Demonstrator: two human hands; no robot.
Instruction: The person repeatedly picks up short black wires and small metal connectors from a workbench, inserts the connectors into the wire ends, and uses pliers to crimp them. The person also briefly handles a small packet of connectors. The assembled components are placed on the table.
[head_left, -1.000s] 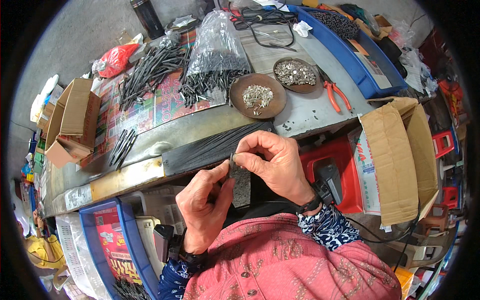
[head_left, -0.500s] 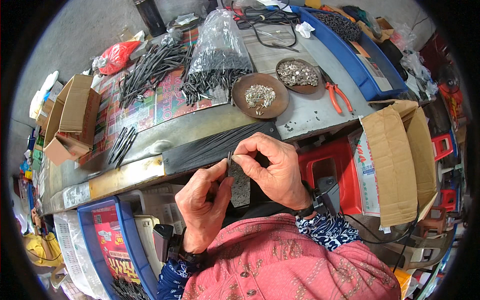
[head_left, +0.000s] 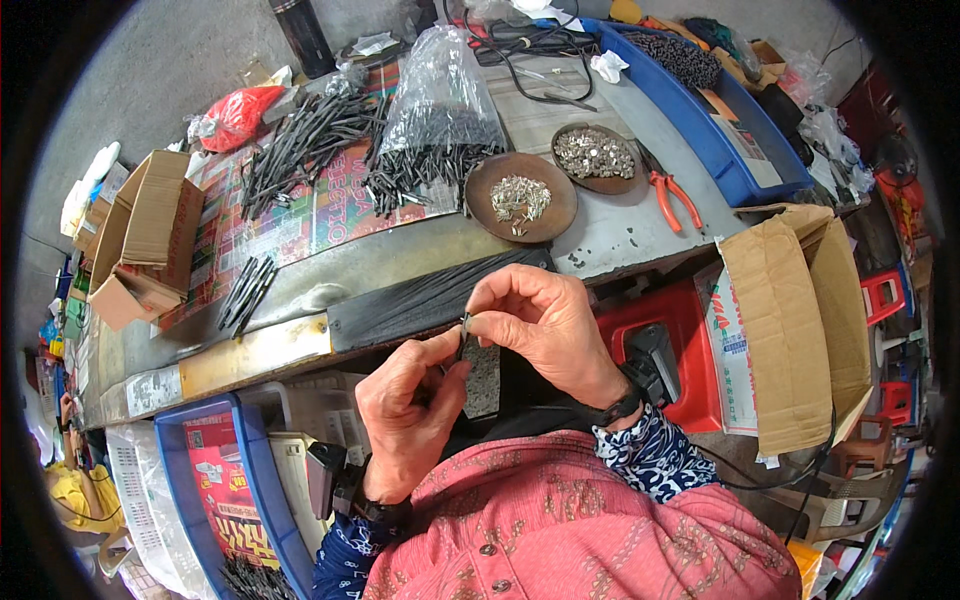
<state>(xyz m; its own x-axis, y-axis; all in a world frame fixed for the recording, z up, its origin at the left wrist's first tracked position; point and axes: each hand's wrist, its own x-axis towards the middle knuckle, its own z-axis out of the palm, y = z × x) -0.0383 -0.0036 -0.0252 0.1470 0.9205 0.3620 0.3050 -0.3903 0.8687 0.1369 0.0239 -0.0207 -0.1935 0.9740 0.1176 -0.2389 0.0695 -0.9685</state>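
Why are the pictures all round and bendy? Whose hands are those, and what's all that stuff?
There's no robot here: these are a person's own two bare hands. The camera sits on the person's head and looks down. Its very wide lens makes straight edges bend.

The left hand holds a thin dark piece, and the right hand pinches close to its top. It's too small to tell exactly what it is.

On the table are two round dishes of tiny shiny bits, pliers with red handles, a pile of dark sticks, a clear bag and a blue tray.
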